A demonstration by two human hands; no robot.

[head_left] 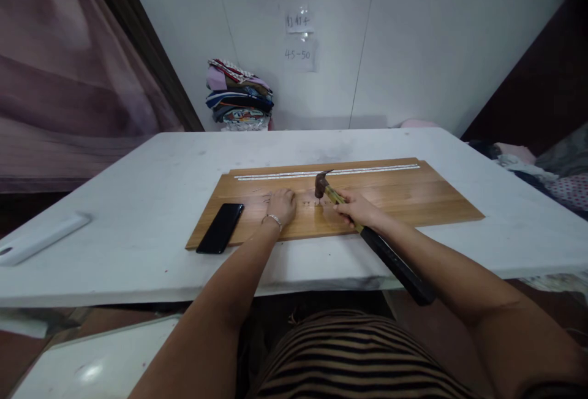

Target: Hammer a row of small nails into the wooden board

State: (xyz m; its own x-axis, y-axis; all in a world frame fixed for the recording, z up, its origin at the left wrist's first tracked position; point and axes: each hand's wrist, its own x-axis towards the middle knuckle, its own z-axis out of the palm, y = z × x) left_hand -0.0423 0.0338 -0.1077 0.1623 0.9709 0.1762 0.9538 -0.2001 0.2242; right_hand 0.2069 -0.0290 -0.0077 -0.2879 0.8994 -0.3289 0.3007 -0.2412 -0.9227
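Note:
A brown wooden board (413, 197) lies flat on the white table (138, 172). My right hand (358, 209) is closed round the shaft of a claw hammer (324, 183), high up near the head. The hammer's head rests on or just above the board by a short row of small nails (311, 203). Its black grip sticks out past my wrist over the table's front edge. My left hand (281, 205), a bracelet on its wrist, rests on the board left of the nails with fingers curled. What it holds, if anything, is too small to see.
A black phone (220, 227) lies at the board's left end. A long metal strip (328, 172) runs along the board's far edge. A white flat object (41, 238) sits at the table's left. Folded clothes (239, 95) are stacked against the back wall.

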